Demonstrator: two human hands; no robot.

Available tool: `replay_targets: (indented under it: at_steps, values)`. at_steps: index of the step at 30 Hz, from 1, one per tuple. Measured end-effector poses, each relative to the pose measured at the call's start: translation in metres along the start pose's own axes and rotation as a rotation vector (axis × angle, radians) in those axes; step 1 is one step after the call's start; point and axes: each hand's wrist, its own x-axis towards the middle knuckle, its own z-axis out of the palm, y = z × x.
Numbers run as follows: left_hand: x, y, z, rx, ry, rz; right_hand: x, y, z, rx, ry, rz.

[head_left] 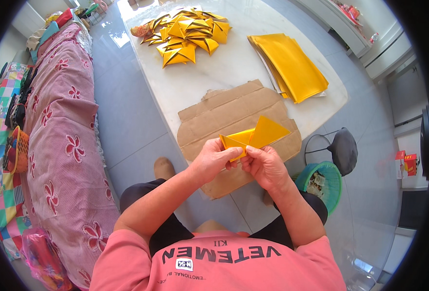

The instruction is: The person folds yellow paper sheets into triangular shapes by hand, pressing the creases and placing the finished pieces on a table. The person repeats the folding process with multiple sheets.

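A partly folded sheet of gold paper [269, 132] is held between my two hands above a flattened piece of brown cardboard [234, 114]. My left hand [216, 159] pinches its left part, thumb on top. Close beside it, my right hand [265, 167] grips the lower edge near the middle with thumb and fingers. One pointed flap sticks up to the right, while the left part is folded into a narrow band. The fingers under the paper are partly hidden.
Farther up the white table [214, 72] lies a heap of folded gold paper pieces [188, 31]. A stack of flat gold sheets [292, 68] rests at the right. Beside my right knee stands a green basket [330, 186], near a dark stool [343, 151]. A pink-covered couch [61, 160] runs along the left.
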Motion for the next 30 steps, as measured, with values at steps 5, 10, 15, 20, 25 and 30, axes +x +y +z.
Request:
replay_targets:
  at_steps: [5,10,15,20,25,30]
  values:
    - [0.002,0.000,-0.004,-0.019,0.009,-0.055,0.000,-0.001,0.004,0.043,0.010,0.023]
    - [0.002,0.001,-0.004,-0.027,0.012,-0.070,-0.001,-0.001,0.004,0.040,0.014,0.037]
    - [0.005,-0.001,-0.007,-0.102,0.033,-0.136,0.000,-0.001,0.004,0.035,-0.011,0.046]
    - [0.004,-0.003,-0.007,-0.157,0.037,-0.146,-0.001,-0.001,0.001,0.022,-0.032,0.060]
    - [0.003,0.003,0.001,-0.109,0.068,-0.031,-0.001,0.004,0.010,-0.322,0.186,-0.270]
    - [0.008,0.003,-0.011,-0.160,0.097,-0.027,-0.004,-0.018,0.008,-1.628,0.180,-1.210]
